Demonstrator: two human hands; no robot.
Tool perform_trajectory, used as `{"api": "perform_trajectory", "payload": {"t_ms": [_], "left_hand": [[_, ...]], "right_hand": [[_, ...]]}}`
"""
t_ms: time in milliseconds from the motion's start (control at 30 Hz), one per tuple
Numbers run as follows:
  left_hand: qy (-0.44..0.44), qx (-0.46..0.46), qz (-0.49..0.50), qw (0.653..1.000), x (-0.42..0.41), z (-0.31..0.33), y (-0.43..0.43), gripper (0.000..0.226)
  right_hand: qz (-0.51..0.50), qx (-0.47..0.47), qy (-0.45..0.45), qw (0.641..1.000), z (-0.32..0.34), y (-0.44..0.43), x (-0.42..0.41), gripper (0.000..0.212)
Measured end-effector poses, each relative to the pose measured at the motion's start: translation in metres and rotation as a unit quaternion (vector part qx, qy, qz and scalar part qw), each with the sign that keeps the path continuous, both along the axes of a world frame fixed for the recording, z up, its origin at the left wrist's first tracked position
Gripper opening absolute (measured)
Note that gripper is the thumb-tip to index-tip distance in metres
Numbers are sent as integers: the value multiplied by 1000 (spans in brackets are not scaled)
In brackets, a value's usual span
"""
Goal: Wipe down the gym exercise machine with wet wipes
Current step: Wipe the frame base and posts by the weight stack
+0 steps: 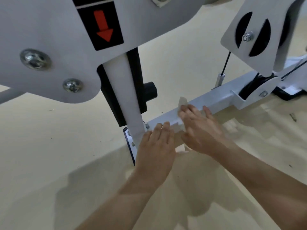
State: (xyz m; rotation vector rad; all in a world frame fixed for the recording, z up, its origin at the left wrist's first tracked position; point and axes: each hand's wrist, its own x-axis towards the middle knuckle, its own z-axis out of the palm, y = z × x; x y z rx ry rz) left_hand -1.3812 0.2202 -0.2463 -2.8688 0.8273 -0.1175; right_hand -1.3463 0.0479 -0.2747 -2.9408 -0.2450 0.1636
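A white gym machine fills the view; its low base bar runs along the floor from the upright post toward the right. My right hand presses a pale, translucent wet wipe flat against the bar, fingers spread and straight; most of the wipe is hidden under the palm. My left hand rests on the bar next to the post's foot, fingers straight and together, holding nothing.
A large white plate with bolts and a red down-arrow label hangs close overhead at left. A pulley bracket with a black cable stands at the right. Beige floor with dark specks surrounds the base.
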Motion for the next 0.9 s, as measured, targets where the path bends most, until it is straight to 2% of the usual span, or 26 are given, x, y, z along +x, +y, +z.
{"api": "perform_trajectory", "payload": {"t_ms": [67,133,167,200,267,333,400,467,533,667,733,767,833,900], "left_hand": [[4,126,6,992,10,-4,-3,61],[-25,208,32,977,17,-6,5,60],[-45,252,29,966,19,-4,10,56],[-49,304,-1,951,20,-5,16,55],[-7,360,-57,931,18,-2,21,64],[-5,336,-70,939,18,5,17,64],[-12,309,-63,949,19,1,14,64],[1,301,-48,952,18,0,10,64],[14,289,-33,957,21,3,6,62],[26,296,-48,954,27,11,-1,52],[30,328,-62,942,29,16,0,54],[26,345,-61,936,30,17,2,61],[15,349,-46,936,31,17,2,65],[22,323,-26,946,32,15,-3,49]], "right_hand": [[-49,58,-31,997,10,21,6,39],[-36,96,-92,990,7,58,9,16],[-17,111,-122,986,2,72,9,11],[0,129,-143,981,-6,80,8,10],[42,125,-135,982,-18,65,9,25],[62,61,-113,990,-26,27,10,53],[2,-7,-78,997,-29,-22,18,75],[-82,-20,-18,996,-23,-57,28,85],[-85,-12,2,996,-13,-49,30,83],[69,22,-59,996,-21,50,0,66],[108,-18,-73,991,-21,51,6,67],[78,-31,-85,993,-19,33,18,68],[-71,-48,-54,995,-14,-21,43,65],[-209,-66,-22,975,-14,-70,57,58]]}}
